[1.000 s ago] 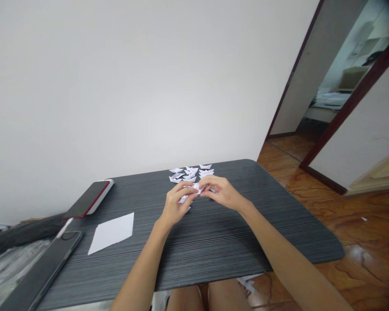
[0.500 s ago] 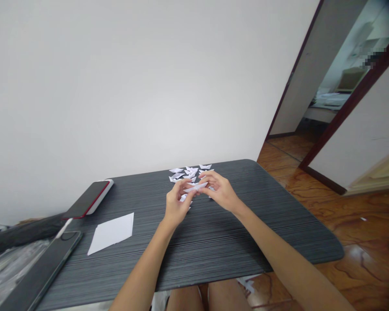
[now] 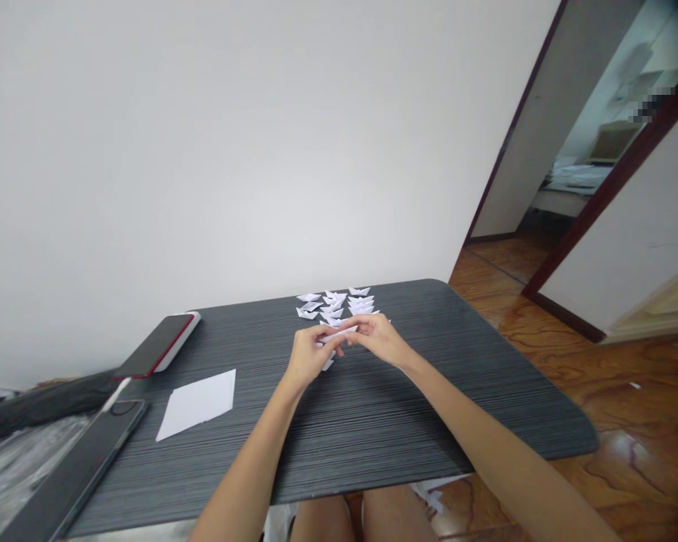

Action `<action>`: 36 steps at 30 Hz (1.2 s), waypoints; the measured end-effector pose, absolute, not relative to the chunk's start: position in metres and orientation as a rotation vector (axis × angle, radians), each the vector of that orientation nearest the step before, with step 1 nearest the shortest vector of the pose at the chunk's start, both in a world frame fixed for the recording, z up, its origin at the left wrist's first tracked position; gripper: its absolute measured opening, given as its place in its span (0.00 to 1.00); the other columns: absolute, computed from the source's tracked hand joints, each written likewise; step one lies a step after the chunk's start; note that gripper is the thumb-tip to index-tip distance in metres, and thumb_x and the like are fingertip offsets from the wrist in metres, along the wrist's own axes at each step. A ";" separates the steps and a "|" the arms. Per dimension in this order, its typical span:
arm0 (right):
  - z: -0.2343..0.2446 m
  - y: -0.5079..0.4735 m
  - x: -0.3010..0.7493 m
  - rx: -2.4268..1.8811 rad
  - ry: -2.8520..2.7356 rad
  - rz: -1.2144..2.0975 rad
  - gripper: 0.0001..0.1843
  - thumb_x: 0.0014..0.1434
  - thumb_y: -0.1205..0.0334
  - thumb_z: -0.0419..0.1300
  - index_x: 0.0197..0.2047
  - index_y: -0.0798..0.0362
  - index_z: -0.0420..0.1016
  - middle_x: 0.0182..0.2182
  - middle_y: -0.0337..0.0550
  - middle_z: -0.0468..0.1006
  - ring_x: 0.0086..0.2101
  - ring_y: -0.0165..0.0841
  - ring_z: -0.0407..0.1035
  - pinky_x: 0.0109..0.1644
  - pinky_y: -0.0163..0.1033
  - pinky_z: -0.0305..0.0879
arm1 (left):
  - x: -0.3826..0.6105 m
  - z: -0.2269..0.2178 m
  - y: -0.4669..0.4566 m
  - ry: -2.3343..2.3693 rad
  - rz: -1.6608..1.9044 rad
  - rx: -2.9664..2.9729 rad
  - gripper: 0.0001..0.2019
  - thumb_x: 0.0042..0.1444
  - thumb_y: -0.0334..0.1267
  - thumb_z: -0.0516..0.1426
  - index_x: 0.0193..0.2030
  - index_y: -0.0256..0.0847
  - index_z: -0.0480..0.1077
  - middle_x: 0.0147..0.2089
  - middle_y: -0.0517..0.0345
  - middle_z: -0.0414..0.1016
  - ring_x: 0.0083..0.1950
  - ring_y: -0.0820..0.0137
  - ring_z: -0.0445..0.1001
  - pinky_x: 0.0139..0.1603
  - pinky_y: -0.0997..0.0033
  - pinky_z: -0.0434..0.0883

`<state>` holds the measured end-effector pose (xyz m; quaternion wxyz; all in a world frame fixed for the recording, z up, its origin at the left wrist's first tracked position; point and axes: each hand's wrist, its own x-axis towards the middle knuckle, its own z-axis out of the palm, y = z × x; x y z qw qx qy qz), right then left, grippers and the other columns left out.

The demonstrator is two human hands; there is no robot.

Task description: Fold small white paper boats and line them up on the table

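Between my two hands a small white folded paper boat (image 3: 339,334) is pinched above the dark table (image 3: 429,421). My left hand (image 3: 308,354) closes on its left end, thumb in front and fingers behind. On the other end, my right hand (image 3: 380,339) grips it the same way. Fingers cover much of the boat. Behind the hands lie several finished-looking paper boats (image 3: 333,301) in loose rows. Another paper boat (image 3: 328,362) shows partly just below my fingers.
Left on the table lies a stack of white paper sheets (image 3: 197,404). Farther left are a phone (image 3: 84,474) and a dark flat device with a red edge (image 3: 158,346). A white wall (image 3: 260,150) stands behind the table; a doorway (image 3: 576,150) is at the right.
Both hands have come closer together and dipped slightly, with the boat now tilted and more covered by fingers. More of the boats behind show past my right hand.
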<state>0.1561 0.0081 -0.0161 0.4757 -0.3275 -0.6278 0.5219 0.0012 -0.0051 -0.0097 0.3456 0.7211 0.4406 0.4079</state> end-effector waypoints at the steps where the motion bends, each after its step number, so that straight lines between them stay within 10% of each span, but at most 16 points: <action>1: -0.017 0.008 0.156 -0.819 -1.543 1.278 0.07 0.43 0.65 0.61 0.29 0.59 0.71 0.20 0.37 0.71 0.22 0.25 0.65 0.28 0.32 0.62 | 0.001 -0.010 -0.005 1.143 1.053 1.878 0.13 0.49 0.42 0.55 0.27 0.33 0.71 0.20 0.55 0.74 0.26 0.70 0.73 0.31 0.74 0.68; 26: -0.018 0.014 0.165 -0.950 -1.445 1.267 0.08 0.42 0.64 0.61 0.25 0.60 0.71 0.11 0.35 0.68 0.15 0.23 0.62 0.20 0.30 0.57 | -0.011 -0.012 0.002 1.085 1.156 1.778 0.23 0.58 0.42 0.43 0.59 0.36 0.53 0.23 0.58 0.76 0.26 0.71 0.75 0.25 0.77 0.67; 36: -0.015 0.016 0.167 -0.807 -1.409 1.258 0.12 0.42 0.61 0.63 0.30 0.59 0.71 0.19 0.39 0.73 0.22 0.28 0.68 0.29 0.34 0.65 | -0.009 -0.007 0.000 1.069 1.197 1.637 0.12 0.48 0.42 0.55 0.30 0.32 0.69 0.26 0.50 0.76 0.26 0.68 0.75 0.23 0.75 0.67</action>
